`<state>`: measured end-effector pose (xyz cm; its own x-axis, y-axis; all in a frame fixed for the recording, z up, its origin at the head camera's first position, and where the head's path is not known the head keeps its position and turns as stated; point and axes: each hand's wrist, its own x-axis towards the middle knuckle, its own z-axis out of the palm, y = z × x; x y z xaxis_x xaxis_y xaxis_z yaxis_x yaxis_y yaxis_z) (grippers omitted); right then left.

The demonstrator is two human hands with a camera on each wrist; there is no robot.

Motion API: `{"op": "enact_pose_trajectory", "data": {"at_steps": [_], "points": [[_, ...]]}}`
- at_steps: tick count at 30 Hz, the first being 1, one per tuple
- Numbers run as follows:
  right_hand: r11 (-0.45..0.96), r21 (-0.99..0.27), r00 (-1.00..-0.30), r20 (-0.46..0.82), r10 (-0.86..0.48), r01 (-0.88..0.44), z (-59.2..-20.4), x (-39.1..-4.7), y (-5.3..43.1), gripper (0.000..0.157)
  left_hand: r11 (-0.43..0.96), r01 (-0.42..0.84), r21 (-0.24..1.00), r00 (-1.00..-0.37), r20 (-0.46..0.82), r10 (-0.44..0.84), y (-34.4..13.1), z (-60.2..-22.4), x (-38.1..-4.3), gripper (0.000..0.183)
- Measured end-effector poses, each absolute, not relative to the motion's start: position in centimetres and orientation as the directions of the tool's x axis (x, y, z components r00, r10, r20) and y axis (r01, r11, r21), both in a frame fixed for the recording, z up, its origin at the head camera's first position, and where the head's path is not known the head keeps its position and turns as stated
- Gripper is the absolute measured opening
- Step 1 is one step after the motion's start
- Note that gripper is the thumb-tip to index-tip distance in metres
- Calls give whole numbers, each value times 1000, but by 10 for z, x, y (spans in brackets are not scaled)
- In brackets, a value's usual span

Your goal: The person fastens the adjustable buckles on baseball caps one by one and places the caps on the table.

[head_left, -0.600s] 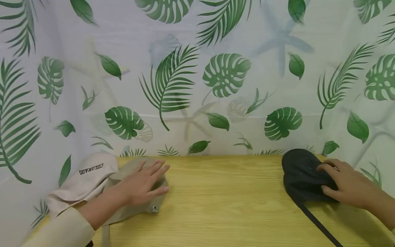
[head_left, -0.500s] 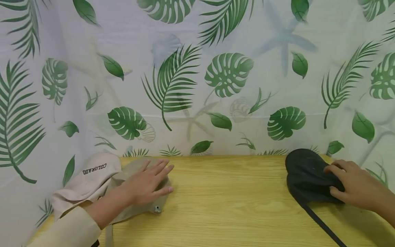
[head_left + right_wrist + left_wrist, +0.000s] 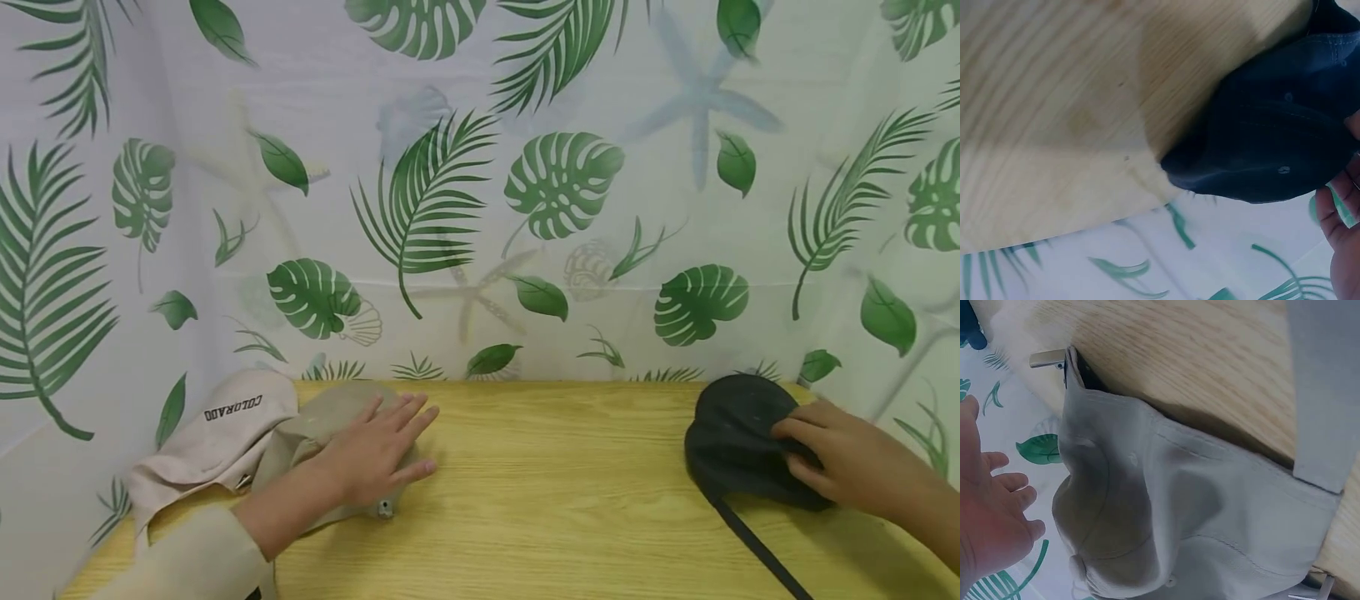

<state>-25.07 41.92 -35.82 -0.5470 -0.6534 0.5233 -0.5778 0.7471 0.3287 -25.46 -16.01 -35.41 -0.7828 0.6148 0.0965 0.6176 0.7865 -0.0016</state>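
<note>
In the lower right of the head view, the right hand (image 3: 847, 457) pinches a black, soft fabric cap (image 3: 742, 450). The cap lies leftward of the grip, its long axis slanting from upper left to lower right. At lower left, well apart, the left hand (image 3: 375, 457), fingers spread, holds nothing and overlaps a khaki-grey fabric cap (image 3: 326, 417).

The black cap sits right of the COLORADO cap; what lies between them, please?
A beige cap, partly hidden by the left hand, then bare tabletop, as the head view shows.
</note>
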Motion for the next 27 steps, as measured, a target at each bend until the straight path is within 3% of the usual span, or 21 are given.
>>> {"op": "enact_pose_trajectory", "data": {"at_steps": [12,19,27], "points": [[676,340,-446,548,-707,-654,-357,-251,384,67,768,641,4,-766,80,638,-142,-350,-253,71],[606,338,-343,587,-734,-720,-359,-250,362,58,750,661,-14,-747,73,661,-131,-348,-251,70],[583,329,-323,588,-742,-742,-350,-248,340,56,731,682,-12,-729,62,682,-117,-346,-251,70]]}}
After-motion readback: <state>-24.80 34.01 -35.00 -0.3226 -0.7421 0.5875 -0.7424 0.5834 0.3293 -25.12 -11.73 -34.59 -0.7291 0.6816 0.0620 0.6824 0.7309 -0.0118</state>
